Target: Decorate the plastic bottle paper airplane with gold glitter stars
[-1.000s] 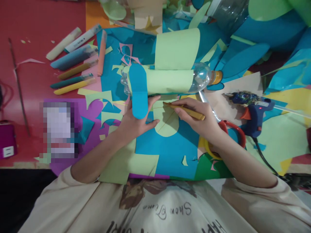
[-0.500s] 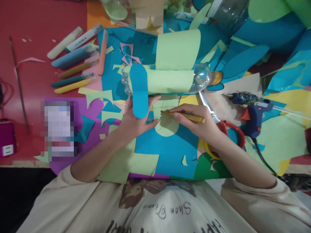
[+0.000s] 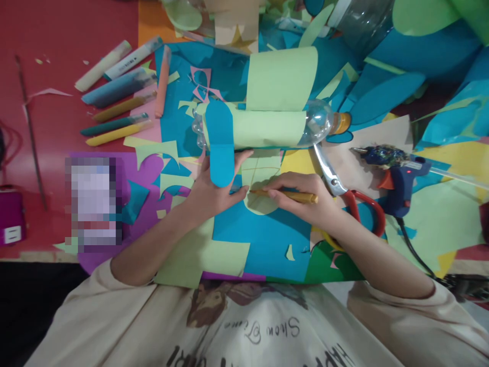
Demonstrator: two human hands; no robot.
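Pinched in my right hand [image 3: 305, 196] is a mustard-coloured marker [image 3: 294, 195]. Its tip touches the left side of a round-ended pale green paper piece [image 3: 263, 176], which bears thin drawn lines. My left hand [image 3: 214, 191] lies to the left of that piece with thumb and forefinger spread; the thumb tip is at the paper's edge, close to the marker tip. Just beyond both hands lies a clear plastic bottle [image 3: 319, 122] wrapped in pale green paper [image 3: 267, 127]. A blue round-ended paper strip [image 3: 221, 163] hangs off the bottle and covers part of my left hand.
Red-handled scissors [image 3: 359, 204] lie partly under my right forearm. A blue glue gun [image 3: 401, 183] with a lit red light and cord sits to the right. Several markers [image 3: 118, 89] lie upper left. A pixelated phone-like object [image 3: 93, 199] rests on purple paper [image 3: 132, 234]. Paper scraps surround everything.
My right hand has brought the marker tip down and slightly left, from the paper's middle to its left side near my left thumb. A curved line now shows more clearly on the paper.
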